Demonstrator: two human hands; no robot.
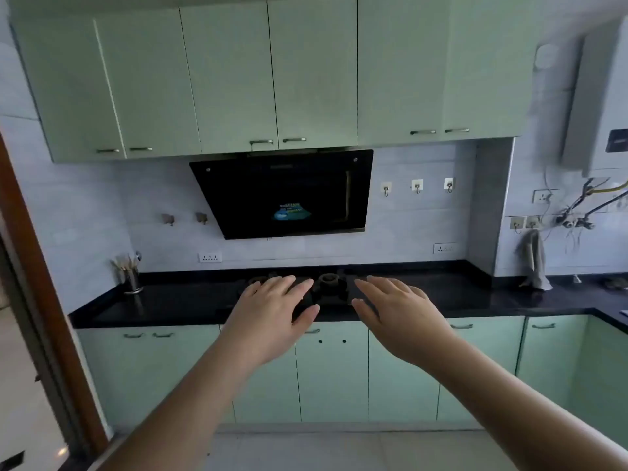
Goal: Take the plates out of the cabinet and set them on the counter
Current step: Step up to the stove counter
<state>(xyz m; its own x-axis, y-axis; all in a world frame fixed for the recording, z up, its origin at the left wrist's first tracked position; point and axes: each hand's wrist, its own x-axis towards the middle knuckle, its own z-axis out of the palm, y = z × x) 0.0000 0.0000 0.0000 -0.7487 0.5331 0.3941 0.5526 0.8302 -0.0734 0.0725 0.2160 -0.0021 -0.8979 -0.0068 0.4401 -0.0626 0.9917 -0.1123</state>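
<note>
Pale green upper cabinets (272, 76) with slim metal handles all stand closed above us, and lower ones below the glossy black stone surface (176, 300) are closed too, so we cannot see the plates or tell which door hides them. Our left hand (272, 314) and right hand (401, 317) hover side by side before the surface, each grip flat, fingers straight, holding nothing. We judge both hands equally placed, the upper handles lying up and ahead.

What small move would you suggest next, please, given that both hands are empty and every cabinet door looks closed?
Probably raise one hand, say the right hand, to a metal handle on the pale green upper cabinets and pull a door open. No plates show; both hands, left hand too, hover open before the black stone counter.
</note>
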